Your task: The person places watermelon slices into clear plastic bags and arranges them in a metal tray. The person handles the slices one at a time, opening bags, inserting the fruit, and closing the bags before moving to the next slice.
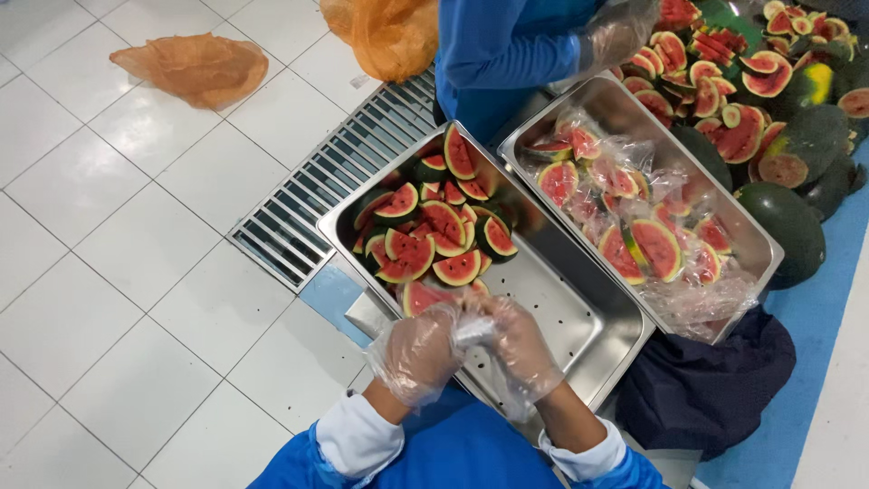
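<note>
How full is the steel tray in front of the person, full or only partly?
Partly full. Watermelon wedges are heaped at the far end of the tray; the near part shows bare steel with only dark seeds.

A blue table (815, 317) bears two steel trays (579, 317), whole watermelons (789, 226) and cut wedges (724, 91).

Over a steel pan (579, 340), my gloved left hand (416, 353) and right hand (525, 349) meet on a clear bag (475, 330), a watermelon wedge (424, 297) just beyond my fingers. More wedges (434, 231) fill the pan's far end. A second pan (756, 240) beside it holds bagged wedges (638, 240). A co-worker in blue (502, 54) stands past the pans, gloved hand (620, 32) near cut melons (742, 72). A floor grate (317, 195) and an orange bag (195, 68) lie on white tiles (118, 272).
</note>
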